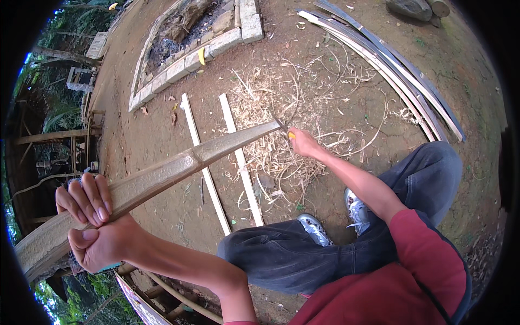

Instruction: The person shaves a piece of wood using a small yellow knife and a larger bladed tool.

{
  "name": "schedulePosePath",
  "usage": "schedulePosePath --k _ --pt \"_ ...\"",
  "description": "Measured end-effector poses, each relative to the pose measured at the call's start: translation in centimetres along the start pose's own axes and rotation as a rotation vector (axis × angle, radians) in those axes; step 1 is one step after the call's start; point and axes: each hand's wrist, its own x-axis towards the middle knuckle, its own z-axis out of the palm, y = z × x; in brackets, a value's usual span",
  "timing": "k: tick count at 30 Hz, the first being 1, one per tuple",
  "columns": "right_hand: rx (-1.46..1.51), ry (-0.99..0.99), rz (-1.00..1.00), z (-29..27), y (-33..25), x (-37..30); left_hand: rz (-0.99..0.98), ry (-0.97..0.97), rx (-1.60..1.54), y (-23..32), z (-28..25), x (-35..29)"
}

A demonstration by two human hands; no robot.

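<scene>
A long split bamboo slat, with a raised node partway along it, runs from the lower left up to the middle of the view. My left hand is wrapped round its near part, fingers over the top and thumb below. Out at the far tip, my right hand grips a knife with a yellow handle. Its dark blade touches or lies very near the slat's end; the exact contact is too small to tell. Under that end, a heap of pale bamboo shavings is spread on the ground.
Two pale thin strips lie on the bare dirt under the slat. Long bent bamboo strips are stacked at the right. A block-edged fire pit is at the back, and a large stone lies far right. My shoes are near the shavings.
</scene>
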Motion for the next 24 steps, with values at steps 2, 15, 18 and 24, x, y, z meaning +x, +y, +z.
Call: schedulePosePath --k 2,15,18,24 --pt "0.235 0.022 0.04 0.2 -0.7 0.0 -0.002 0.008 -0.008 -0.2 -0.1 0.1" --pt "-0.304 0.0 -0.029 -1.7 1.4 2.3 -0.05 -0.085 -0.045 0.3 -1.1 -0.2" --pt "0.221 -0.114 0.233 -1.4 -0.1 2.7 -0.022 -0.057 -0.011 0.4 -0.9 -0.1" --pt "0.049 0.054 -0.134 -0.5 -1.5 1.1 -0.004 -0.051 -0.022 0.4 -1.1 -0.1"
